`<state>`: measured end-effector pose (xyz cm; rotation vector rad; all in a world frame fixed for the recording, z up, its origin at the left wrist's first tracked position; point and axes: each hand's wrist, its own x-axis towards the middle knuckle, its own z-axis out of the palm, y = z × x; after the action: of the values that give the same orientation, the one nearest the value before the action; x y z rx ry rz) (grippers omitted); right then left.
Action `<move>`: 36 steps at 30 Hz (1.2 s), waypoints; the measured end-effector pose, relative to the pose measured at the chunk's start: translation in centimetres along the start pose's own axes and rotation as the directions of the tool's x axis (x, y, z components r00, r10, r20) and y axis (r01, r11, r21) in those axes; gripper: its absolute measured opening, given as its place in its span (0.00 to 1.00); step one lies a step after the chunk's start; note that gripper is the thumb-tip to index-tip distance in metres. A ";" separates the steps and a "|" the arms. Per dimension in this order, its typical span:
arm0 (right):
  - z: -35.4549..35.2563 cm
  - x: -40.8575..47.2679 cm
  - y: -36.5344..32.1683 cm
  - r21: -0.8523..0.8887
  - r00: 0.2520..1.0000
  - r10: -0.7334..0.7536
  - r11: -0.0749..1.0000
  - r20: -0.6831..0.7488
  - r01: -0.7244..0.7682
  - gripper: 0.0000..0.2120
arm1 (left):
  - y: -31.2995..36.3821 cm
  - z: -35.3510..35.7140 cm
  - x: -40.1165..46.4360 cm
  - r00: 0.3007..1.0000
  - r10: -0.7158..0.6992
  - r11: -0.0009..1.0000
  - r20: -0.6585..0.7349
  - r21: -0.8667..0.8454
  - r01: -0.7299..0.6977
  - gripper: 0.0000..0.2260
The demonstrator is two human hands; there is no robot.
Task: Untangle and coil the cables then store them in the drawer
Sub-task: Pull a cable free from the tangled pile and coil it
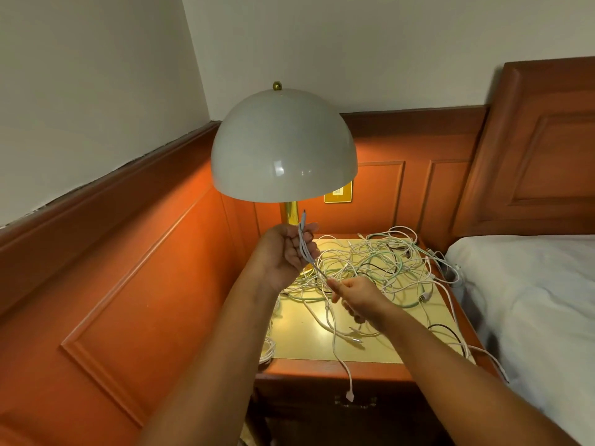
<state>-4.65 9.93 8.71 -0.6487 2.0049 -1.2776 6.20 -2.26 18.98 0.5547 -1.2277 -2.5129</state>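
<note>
A tangle of white, mint-green and black cables (pixel 376 265) is spread over the nightstand top (pixel 302 336). My left hand (pixel 285 252) is raised above the pile's left side and grips a folded grey cable (pixel 304 243), whose end sticks up past my fingers. My right hand (pixel 355 292) is lower and to the right, pinching the same grey cable where it runs down toward the tangle. One white cable (pixel 346 371) hangs over the nightstand's front edge. The drawer front (pixel 355 402) below is shut, with a dark handle.
A lamp with a pale dome shade (pixel 283 146) and brass stem stands at the back left of the nightstand. Wood panelling closes the left and rear. A bed with a white sheet (pixel 531 294) and a wooden headboard (pixel 541 149) lies to the right.
</note>
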 end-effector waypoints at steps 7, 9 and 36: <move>-4.8 2.2 -7.6 -0.294 0.971 -0.206 0.942 -0.124 0.163 0.10 | -1.2 -0.5 -0.5 0.987 -0.013 0.930 0.157 0.364 -0.045 0.15; -6.0 1.8 -10.3 -0.438 0.938 -0.321 0.867 -0.130 0.236 0.06 | -2.0 -0.6 -0.3 0.988 -0.034 0.902 0.150 0.430 -0.034 0.14; 3.4 -6.6 2.8 0.460 0.985 -0.165 0.872 -0.046 0.167 0.12 | -2.8 1.4 0.6 0.986 -0.087 0.996 -0.142 -0.034 0.083 0.14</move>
<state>2.02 13.69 6.93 -0.5883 1.5792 -1.7860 4.83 0.08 17.41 0.7818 -1.1377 -2.5045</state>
